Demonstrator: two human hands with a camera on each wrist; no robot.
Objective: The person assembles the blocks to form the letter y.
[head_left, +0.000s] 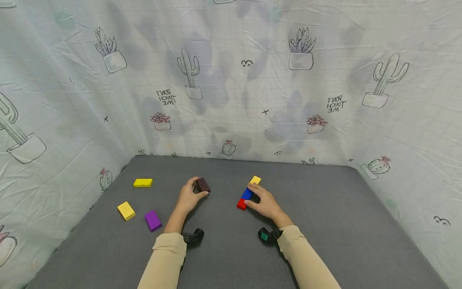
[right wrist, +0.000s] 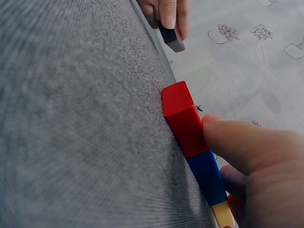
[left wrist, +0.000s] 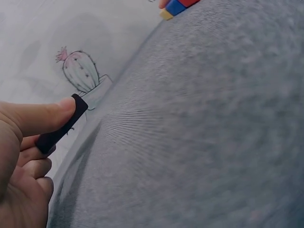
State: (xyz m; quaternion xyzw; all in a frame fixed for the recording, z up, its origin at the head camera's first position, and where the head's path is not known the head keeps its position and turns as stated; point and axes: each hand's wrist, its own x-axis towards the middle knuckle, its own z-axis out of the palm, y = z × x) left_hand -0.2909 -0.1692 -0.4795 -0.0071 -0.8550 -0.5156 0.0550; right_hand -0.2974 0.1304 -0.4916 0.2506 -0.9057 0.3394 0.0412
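My left hand pinches a dark brown block between thumb and fingers; in the left wrist view the block looks almost black. To the right, a red block, a blue block and a pale yellow block lie end to end in a slanted row on the table. My right hand holds this row, its thumb against the side of the red block and its fingers by the blue block and yellow block. Some fingertips are hidden behind the blocks.
On the left of the grey table lie a bright yellow block, a pale yellow block and a purple block. A white curtain with cactus drawings hangs behind the table's far edge and along both sides.
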